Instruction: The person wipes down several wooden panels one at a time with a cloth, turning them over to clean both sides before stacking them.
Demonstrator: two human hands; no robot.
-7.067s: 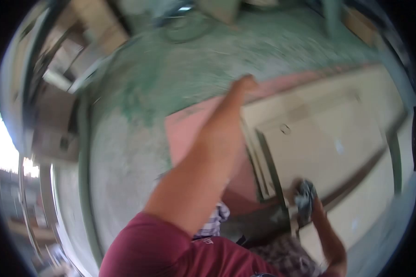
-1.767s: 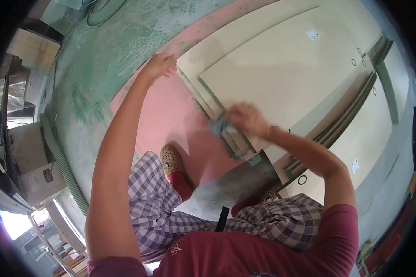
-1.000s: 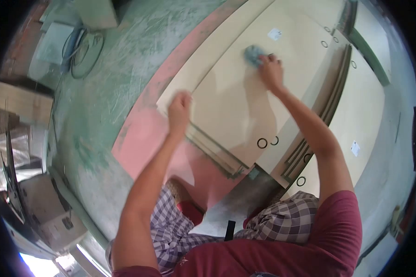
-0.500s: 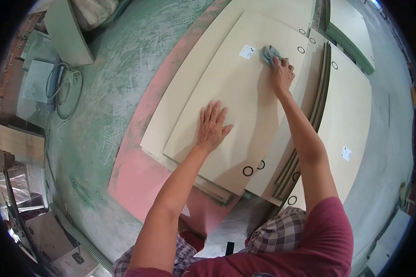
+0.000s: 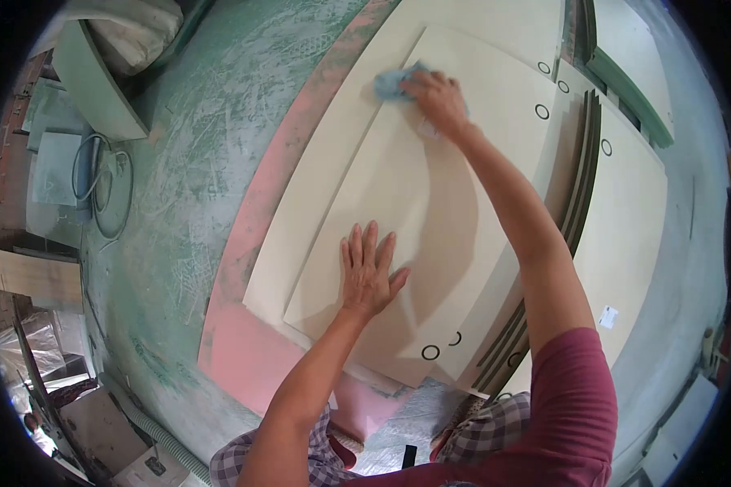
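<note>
A cream-coloured panel (image 5: pixel 382 178) with black rings near its corners lies on top of a larger cream panel (image 5: pixel 321 215). My left hand (image 5: pixel 367 280) rests flat on the top panel with its fingers spread. My right hand (image 5: pixel 440 101) grips a blue-grey cloth (image 5: pixel 394 84) against the panel's far left edge, slightly smeared by motion. Just beneath the right wrist, a white label (image 5: pixel 428 128) is partly covered.
Thin panels stand on edge in a row (image 5: pixel 581 178) to the right. Beyond them lies another cream panel (image 5: pixel 629 219) with a label. Pink sheeting (image 5: pixel 256 349) sits underneath, on a scuffed green floor (image 5: pixel 179 187). A ribbed hose (image 5: pixel 158 434) runs at lower left.
My right hand has swept the cloth leftward across the top panel, from the right of the label to the left edge. My left hand stays flat on the panel; the view has shifted slightly.
</note>
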